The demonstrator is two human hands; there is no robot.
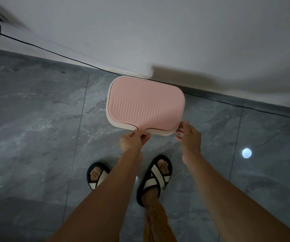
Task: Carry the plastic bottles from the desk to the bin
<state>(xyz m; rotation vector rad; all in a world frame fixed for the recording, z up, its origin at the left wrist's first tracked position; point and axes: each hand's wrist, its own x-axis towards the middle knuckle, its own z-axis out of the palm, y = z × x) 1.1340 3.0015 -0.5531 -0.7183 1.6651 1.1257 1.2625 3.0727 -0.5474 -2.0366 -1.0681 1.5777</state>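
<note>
Floor-level view, items listed from the wearer outward. Two bare forearms reach forward and down from the lower edge, converging toward the bin. A pair of black sandals with cream crossed straps, left sandal (97, 175) and right sandal (155, 179), stand on the grey marbled floor tiles (35, 119), toes pointing at the bin. Left hand (134, 139): thumb and fingertips closed in a pinch on the small tab at the middle of the lid's near edge, wrist low, knuckles up. Right hand (189, 137): thumb above and fingers curled against the near right corner of the bin's cream rim, apparently steadying it. Bin (109, 112): low, rounded rectangle, long axis running left to right along the wall, directly ahead of both hands. Lid (146, 102): pink, ribbed, lying flat and closed. Both hands are at the near long side; the left is the one on the tab, so the lift would likely swing the lid up and away toward the wall. Plastic bottles: none in view, and neither hand carries one. A black cable (53, 53) runs along the foot of the white wall (158, 32) behind the bin. A dark, blurred object sits at the far upper left.
</note>
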